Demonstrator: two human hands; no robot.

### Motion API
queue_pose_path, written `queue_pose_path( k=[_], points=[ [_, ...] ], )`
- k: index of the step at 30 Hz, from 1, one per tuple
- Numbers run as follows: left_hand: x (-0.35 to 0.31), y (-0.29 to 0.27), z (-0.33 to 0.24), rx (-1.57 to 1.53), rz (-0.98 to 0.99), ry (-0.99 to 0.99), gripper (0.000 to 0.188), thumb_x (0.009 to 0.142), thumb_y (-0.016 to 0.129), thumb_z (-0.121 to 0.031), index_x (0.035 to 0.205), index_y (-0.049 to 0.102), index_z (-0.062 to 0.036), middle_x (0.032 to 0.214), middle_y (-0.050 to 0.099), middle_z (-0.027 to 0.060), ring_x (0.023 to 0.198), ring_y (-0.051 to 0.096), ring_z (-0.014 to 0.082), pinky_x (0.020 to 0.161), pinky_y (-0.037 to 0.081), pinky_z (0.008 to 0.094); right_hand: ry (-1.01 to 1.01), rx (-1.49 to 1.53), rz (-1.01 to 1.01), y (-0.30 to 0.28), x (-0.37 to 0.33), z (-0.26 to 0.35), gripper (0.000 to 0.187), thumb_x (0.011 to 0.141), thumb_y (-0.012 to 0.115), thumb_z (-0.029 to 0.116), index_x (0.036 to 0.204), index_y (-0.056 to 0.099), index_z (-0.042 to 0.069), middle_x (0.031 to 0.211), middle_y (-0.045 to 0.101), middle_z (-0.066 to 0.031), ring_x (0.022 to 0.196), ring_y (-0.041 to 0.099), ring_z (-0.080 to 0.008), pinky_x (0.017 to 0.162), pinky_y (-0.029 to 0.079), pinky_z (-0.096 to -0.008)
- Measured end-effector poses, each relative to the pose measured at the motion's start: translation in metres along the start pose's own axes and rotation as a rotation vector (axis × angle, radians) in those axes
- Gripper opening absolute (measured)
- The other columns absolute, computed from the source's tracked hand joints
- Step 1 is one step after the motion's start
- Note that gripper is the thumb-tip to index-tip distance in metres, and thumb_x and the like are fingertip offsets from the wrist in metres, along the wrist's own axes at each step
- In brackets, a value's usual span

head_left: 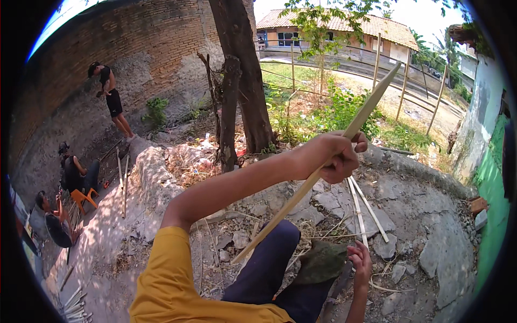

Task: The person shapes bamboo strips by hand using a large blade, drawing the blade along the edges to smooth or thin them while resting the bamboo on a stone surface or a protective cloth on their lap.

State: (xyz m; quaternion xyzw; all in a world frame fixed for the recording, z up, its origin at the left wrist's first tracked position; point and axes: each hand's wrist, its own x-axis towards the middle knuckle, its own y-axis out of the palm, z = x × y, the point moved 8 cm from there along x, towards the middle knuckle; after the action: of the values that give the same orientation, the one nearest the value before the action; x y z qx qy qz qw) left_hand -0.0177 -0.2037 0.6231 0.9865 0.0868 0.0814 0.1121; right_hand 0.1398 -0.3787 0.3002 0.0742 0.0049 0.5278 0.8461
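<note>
Bamboo strip, long and pale, runs on a slant from down by the person's knee up past the raised left hand to a tapered tip against the far greenery; that hand is clenched around it near the middle, the arm in a yellow sleeve stretched out across the view. Lower down, the right hand rests at the edge of a dark green cloth pad lying over the thigh in dark trousers, its fingers curled on what looks like a dark blade handle, though I cannot tell for sure what it grips. Just beyond the knee, two more thin bamboo slats lie side by side on the cracked concrete slab, with dry shavings scattered about them. Off to the left, below the slab, two people sit by an orange stool, further slats lie on the ground near them, and a third person stands beside the brick wall. A dark tree trunk rises behind the slab, and past it stand a bamboo fence and a tiled-roof house.
</note>
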Motion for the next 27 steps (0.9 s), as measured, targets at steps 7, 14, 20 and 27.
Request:
queue_pose_path(
  k=[7, 14, 20, 27],
  points=[
    [0.090, 0.123, -0.096, -0.021, 0.427, 0.270, 0.013, 0.091, 0.048, -0.012, 0.081, 0.040, -0.0149, 0.058, 0.033, -0.0013, 0.042, 0.029, 0.0103, 0.040, 0.024, 0.0287, -0.187, 0.160, 0.512, 0.163, -0.025, 0.063, 0.074, 0.093, 0.070, 0.042, 0.147, 0.046, -0.001, 0.137, 0.062, -0.0180, 0.132, 0.058, -0.0271, 0.109, 0.043, -0.0407],
    [0.104, 0.118, -0.134, -0.081, 0.419, 0.394, 0.010, 0.088, 0.052, -0.016, 0.085, 0.042, -0.0138, 0.063, 0.035, 0.0011, 0.048, 0.035, 0.0143, 0.046, 0.030, 0.0319, 0.011, 0.464, 0.551, 0.139, -0.051, 0.019, 0.022, 0.108, 0.055, 0.017, 0.113, 0.062, -0.003, 0.088, 0.073, -0.0158, 0.072, 0.071, -0.0214, 0.065, 0.056, -0.0307],
    [0.117, -0.028, -0.002, 0.248, -0.261, 0.238, 0.065, 0.095, 0.068, -0.048, 0.135, 0.046, -0.0018, 0.118, 0.060, 0.0165, 0.110, 0.067, 0.0291, 0.094, 0.057, 0.0469, 0.062, -0.025, -0.018, 0.054, -0.058, -0.008, 0.035, 0.109, 0.056, 0.031, 0.101, 0.067, -0.001, 0.067, 0.064, -0.0060, 0.056, 0.059, -0.0149, 0.051, 0.045, -0.0283],
    [0.055, -0.128, 0.278, -0.009, -0.547, -0.341, 0.060, 0.100, 0.065, -0.049, 0.139, 0.052, -0.0057, 0.122, 0.062, 0.0123, 0.110, 0.066, 0.0225, 0.095, 0.059, 0.0392, -0.052, -0.538, -0.324, 0.042, -0.034, -0.055, 0.035, 0.107, 0.057, 0.031, 0.100, 0.073, 0.001, 0.063, 0.059, -0.0083, 0.054, 0.058, -0.0179, 0.054, 0.042, -0.0391]
  ],
)
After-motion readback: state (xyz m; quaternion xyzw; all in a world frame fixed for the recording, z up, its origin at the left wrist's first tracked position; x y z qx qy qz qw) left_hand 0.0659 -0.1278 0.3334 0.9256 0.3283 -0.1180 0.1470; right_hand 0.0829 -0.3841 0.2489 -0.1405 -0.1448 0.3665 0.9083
